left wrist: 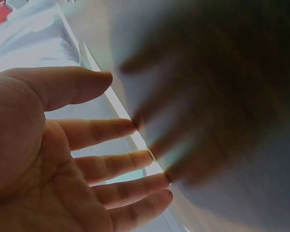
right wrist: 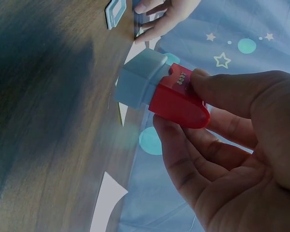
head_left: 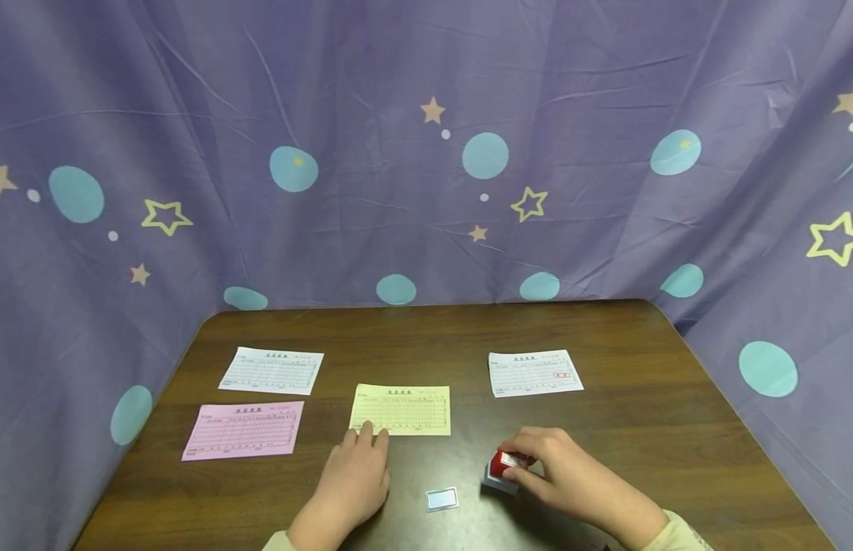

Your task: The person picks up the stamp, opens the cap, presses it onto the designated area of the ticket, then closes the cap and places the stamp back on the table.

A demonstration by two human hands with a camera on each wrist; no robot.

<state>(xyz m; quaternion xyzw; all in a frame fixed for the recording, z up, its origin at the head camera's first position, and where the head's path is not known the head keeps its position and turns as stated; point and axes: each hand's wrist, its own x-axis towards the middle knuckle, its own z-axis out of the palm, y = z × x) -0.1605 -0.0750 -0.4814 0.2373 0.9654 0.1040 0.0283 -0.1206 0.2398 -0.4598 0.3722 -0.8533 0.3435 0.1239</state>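
- Stamp (head_left: 498,473), red on top and grey-blue below, is at four o'clock from the yellow slip (head_left: 400,411); the right hand (head_left: 564,478) pinches its red part between thumb and fingers.
- The left hand (head_left: 354,482) lies with fingers extended, fingertips touching the yellow slip's lower edge near seven o'clock; it grips nothing.
- A small pale-blue cap (head_left: 442,500) rests on the table (head_left: 640,436) at five o'clock from the yellow slip, apart from the stamp; it is probably the stamp's cover, so uncapping looks done.
- The right white slip (head_left: 519,375), between two and three o'clock, bears a red boxed mark (head_left: 562,375); by that sign, this one appears finished.
- The yellow slip shows no such box and seems to be the one in hand.
- The left white slip (head_left: 271,371), between nine and ten o'clock, and the pink slip (head_left: 243,432), near nine, show no box either; both appear left to do.
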